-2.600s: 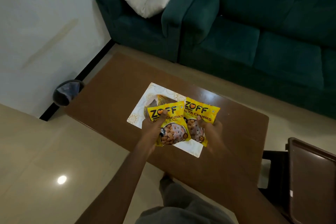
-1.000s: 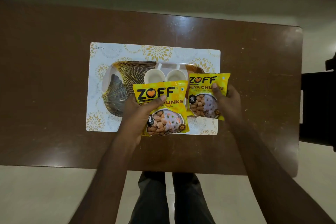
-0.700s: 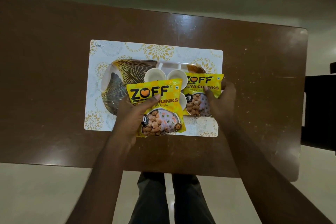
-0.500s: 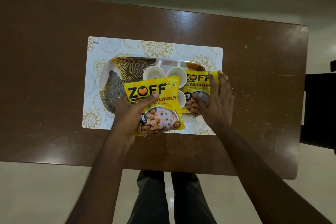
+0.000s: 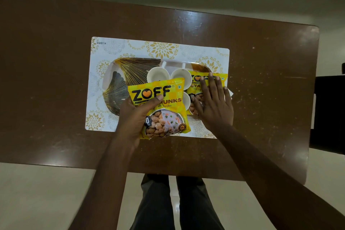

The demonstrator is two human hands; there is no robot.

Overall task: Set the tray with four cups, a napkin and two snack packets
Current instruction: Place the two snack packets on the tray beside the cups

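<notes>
An oval tray (image 5: 119,87) with gold fan patterns lies on a white and gold placemat (image 5: 162,48). Two white cups (image 5: 157,74) (image 5: 180,75) stand at its back, and a third cup (image 5: 186,100) peeks out between the packets. My left hand (image 5: 134,117) grips a yellow ZOFF snack packet (image 5: 162,102) over the tray's near middle, hiding what is below. My right hand (image 5: 214,106) lies flat, fingers spread, on the second yellow packet (image 5: 194,84) at the tray's right end. A small white corner (image 5: 231,95) shows beside that hand.
The placemat sits on a brown wooden table (image 5: 56,80) with bare wood all around it. A dark piece of furniture (image 5: 328,114) stands off the table's right edge. My legs (image 5: 168,201) are at the near edge, over a pale floor.
My view swung from the sofa to straight down over the table. My right hand lowered its packet onto the tray's right end and flattened on it. My left packet shifted slightly left and nearer.
</notes>
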